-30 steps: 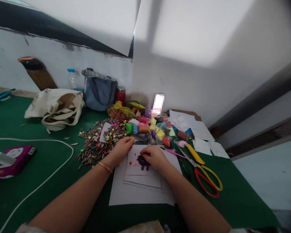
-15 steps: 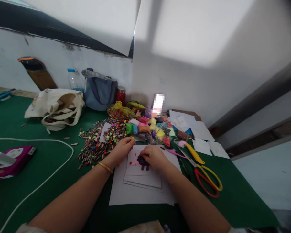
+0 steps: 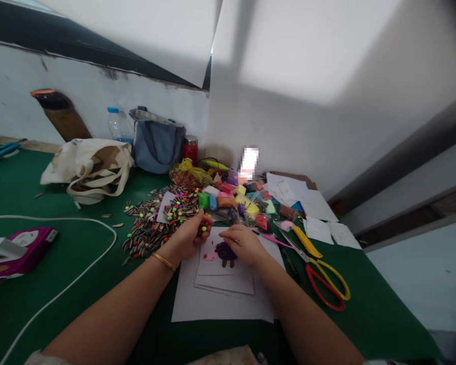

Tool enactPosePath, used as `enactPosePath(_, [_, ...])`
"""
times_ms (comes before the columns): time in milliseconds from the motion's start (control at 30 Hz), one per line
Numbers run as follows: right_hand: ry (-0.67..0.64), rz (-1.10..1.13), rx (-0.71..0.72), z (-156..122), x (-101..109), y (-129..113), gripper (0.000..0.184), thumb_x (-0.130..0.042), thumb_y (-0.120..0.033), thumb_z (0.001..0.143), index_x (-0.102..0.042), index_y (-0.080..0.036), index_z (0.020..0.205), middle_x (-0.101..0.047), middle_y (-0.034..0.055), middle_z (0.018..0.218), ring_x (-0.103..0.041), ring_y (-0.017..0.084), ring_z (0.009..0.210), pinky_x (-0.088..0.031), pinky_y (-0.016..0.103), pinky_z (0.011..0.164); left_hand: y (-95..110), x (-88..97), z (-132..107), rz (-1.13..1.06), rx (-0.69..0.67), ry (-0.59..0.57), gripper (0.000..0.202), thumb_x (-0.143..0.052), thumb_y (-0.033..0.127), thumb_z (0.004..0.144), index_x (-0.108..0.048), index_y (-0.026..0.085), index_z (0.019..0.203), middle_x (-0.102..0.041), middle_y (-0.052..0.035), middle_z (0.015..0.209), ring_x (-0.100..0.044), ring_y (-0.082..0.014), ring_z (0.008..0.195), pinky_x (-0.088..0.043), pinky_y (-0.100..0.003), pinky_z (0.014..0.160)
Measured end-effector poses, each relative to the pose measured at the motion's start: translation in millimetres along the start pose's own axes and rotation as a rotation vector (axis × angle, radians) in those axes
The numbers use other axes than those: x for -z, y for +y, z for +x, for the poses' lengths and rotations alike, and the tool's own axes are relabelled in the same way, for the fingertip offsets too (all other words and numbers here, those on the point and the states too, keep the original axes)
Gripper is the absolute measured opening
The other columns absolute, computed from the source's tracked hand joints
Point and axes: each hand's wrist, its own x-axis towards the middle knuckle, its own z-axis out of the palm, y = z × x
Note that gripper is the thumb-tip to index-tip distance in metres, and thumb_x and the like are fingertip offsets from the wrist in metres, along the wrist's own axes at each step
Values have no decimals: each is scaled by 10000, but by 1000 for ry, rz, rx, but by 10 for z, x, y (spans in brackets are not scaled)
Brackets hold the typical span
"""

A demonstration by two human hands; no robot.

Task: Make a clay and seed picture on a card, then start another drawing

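My left hand (image 3: 190, 237) is turned partly palm up at the edge of the seed pile, fingers curled around several sunflower seeds and small coloured balls (image 3: 203, 229). My right hand (image 3: 244, 245) hovers at the upper right of a dark purple clay figure (image 3: 224, 250) with brown legs. Its fingertips are drawn together; whatever they may hold is too small to make out. Pink clay with red dots (image 3: 210, 257) lies beside the figure on the same white card (image 3: 213, 280). Beneath are more sheets of white paper (image 3: 184, 304).
A heap of sunflower seeds and coloured balls (image 3: 148, 228) lies left of the paper. Behind are bagged clay packets (image 3: 226, 202). Scissors (image 3: 325, 279), a yellow cutter (image 3: 307, 242) and a pink tool (image 3: 276, 241) lie right. A white cable (image 3: 79, 271) curves across the left side.
My left hand has rolled palm up, bringing the seeds and balls into sight. My right hand has lifted off the purple figure, uncovering more of it.
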Motion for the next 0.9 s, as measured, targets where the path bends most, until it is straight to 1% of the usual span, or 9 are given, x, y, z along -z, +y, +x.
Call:
enactPosePath(67, [136,26,-14,-14,5,-33,213,-567,-198,904,-747,-215,1016,-677,61,927,-618,186,898,-503,326,818,41,-23,-44,-193,156,-54,355,-539,473,914,-595,135,822,-527,-8,656,-473,-62,469,-269,-113,325])
enactPosePath(133, [268,40,8,-30,10,-91,197,-562,-232,916,-738,-214,1005,-658,66,919,-601,193,898,-492,336,818,62,-53,-88,-368,267,-56,356,-447,438,969,-598,131,868,-583,-49,732,-581,-90,578,-449,-135,425])
enactPosePath(167, [317,34,31,-39,11,-127,196,-557,-246,923,-733,-214,1002,-649,68,916,-591,196,892,-486,341,814,62,-72,-108,-419,280,-36,365,-409,419,988,-603,126,889,-609,-70,770,-629,-115,654,-531,-176,520])
enactPosePath(233, [345,-2,97,-55,8,-201,197,-555,-257,928,-723,-214,1019,-643,72,919,-573,204,887,-475,354,810,44,-116,-146,-461,269,-6,379,-374,395,1003,-614,117,908,-648,-100,824,-676,-157,763,-595,-261,665])
enactPosePath(300, [303,-55,166,-67,-8,-269,204,-567,-250,921,-709,-216,1064,-649,75,940,-557,214,899,-465,369,821,12,-162,-175,-457,259,-24,385,-365,385,1006,-626,116,914,-671,-106,839,-683,-167,743,-600,-283,644])
enactPosePath(433, [188,-181,214,-64,-61,-330,235,-588,-248,910,-689,-216,1119,-657,79,969,-535,235,911,-455,389,829,-45,-238,-206,-457,260,-76,362,-371,319,1004,-646,112,892,-665,-67,736,-636,-130,563,-533,-227,469])
enactPosePath(600, [163,-213,172,-37,-70,-284,176,-542,-203,936,-713,-212,979,-668,71,939,-549,224,887,-449,368,819,-72,-266,-206,-439,272,-55,236,-438,156,953,-654,123,863,-663,-50,720,-641,-116,589,-552,-205,540])
enactPosePath(767, [283,-34,70,-43,-36,-262,150,-539,-188,931,-688,-188,947,-655,74,950,-559,213,925,-448,347,838,-82,-255,-214,-343,251,9,141,-515,117,905,-656,124,905,-676,-59,813,-664,-126,683,-585,-232,644])
enactPosePath(900, [321,171,-34,-41,-29,-243,124,-540,-184,909,-661,-189,881,-641,42,890,-574,179,876,-449,309,807,-102,-248,-229,-195,275,-49,66,-594,186,876,-626,131,857,-619,-30,737,-571,-71,556,-466,-137,460])
